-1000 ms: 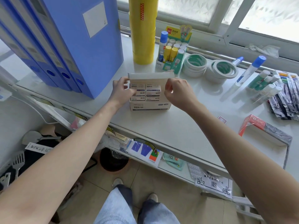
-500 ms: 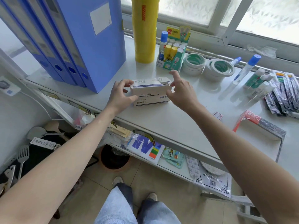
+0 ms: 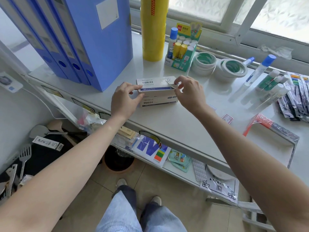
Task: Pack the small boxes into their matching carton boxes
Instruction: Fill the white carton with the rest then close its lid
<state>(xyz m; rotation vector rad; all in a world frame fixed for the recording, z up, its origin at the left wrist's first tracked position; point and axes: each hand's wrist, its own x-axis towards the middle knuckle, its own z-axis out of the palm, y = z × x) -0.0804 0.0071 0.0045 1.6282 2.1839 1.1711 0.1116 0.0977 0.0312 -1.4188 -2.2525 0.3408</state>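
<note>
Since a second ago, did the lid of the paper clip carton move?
Yes. The lid has folded down shut over the paper clip carton, no longer standing up towards the yellow tape stack.

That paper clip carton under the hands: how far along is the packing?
Nearly done. No small boxes lie loose on the table. The paper clip carton has its lid folded over, with the left hand and right hand on its two ends. What remains is tucking the lid shut.

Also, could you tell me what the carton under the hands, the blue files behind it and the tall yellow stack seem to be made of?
Carton: matte printed paperboard, judging by its thin folding lid flap and crisp edges.
Blue files: probably rigid plastic, smooth with a slight sheen, round holes in the spines.
Yellow stack: apparently rolls of glossy translucent tape; light glows through it.
</note>
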